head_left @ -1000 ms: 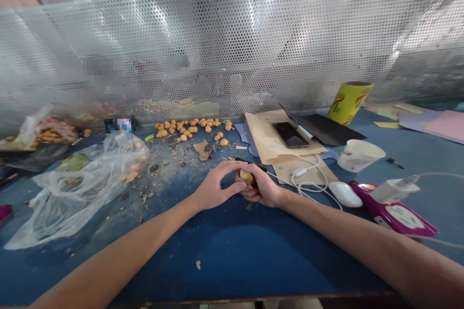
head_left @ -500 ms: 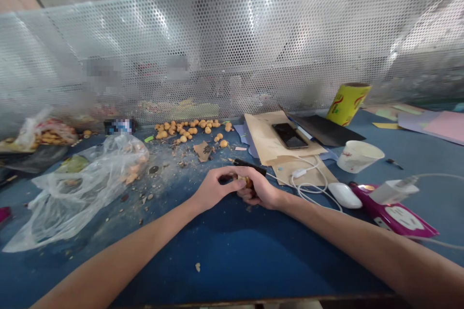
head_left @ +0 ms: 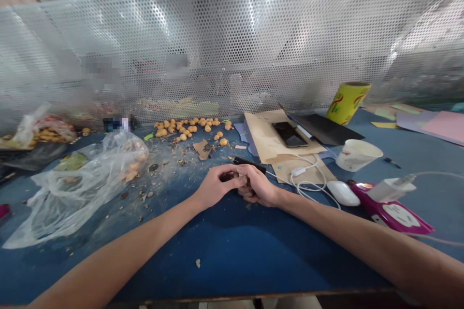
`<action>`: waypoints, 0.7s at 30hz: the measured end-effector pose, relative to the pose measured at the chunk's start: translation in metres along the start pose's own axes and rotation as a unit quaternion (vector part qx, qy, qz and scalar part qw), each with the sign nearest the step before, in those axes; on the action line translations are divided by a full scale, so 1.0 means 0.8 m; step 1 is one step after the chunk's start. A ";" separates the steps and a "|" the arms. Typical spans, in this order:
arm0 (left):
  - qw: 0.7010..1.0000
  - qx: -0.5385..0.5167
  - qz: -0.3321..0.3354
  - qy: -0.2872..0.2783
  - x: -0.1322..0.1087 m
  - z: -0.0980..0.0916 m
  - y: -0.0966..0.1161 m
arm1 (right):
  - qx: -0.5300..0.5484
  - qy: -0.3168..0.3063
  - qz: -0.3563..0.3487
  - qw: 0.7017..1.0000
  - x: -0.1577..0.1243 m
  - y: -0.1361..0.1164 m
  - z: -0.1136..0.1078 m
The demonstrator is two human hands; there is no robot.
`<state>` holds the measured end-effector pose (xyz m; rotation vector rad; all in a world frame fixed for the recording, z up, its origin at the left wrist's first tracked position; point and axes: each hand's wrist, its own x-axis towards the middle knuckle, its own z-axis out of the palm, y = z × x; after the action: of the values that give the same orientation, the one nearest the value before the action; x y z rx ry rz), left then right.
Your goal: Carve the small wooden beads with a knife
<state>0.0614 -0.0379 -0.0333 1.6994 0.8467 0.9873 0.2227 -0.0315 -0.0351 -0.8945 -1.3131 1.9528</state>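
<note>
My left hand (head_left: 216, 186) and my right hand (head_left: 261, 187) meet above the front of the blue table, fingers closed together. Between them they grip a small yellow-brown thing that looks like a small gourd; the fingers hide nearly all of it now. Just beyond my hands lies a black pen-shaped tool (head_left: 250, 164) with a metal tip pointing left and a white cable at its other end. Farther back, several small yellow gourds (head_left: 193, 129) lie in a loose group.
To the left spreads a clear plastic bag (head_left: 81, 188), with debris scattered beside it. A phone (head_left: 289, 134) rests on brown paper (head_left: 266, 147) at right. Nearby stand a paper cup (head_left: 358, 155), a yellow roll (head_left: 348, 104) and a pink power strip (head_left: 397, 212). A perforated metal screen (head_left: 224, 48) closes the back.
The yellow-brown thing showed between my fingers before and is now mostly covered, as my right hand's fingers have shifted slightly over it. Both arms stay nearly in place.
</note>
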 end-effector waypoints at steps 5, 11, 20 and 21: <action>1.000 0.019 0.010 0.006 0.002 -0.003 -0.003 | 0.038 -0.009 0.026 0.999 0.003 -0.002 0.000; 0.999 -0.008 0.026 0.036 0.002 -0.007 -0.006 | 0.091 -0.085 0.005 0.992 0.006 -0.002 -0.002; 0.988 0.115 0.081 0.065 0.003 -0.025 -0.008 | 0.038 -0.052 -0.058 0.996 -0.002 -0.002 -0.003; 0.980 0.159 0.107 0.057 0.002 -0.029 -0.006 | 0.020 -0.048 -0.061 0.997 -0.002 -0.001 -0.004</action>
<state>0.0412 -0.0258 -0.0327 2.0553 0.9482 1.1496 0.2264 -0.0307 -0.0352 -0.6929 -1.3463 1.9396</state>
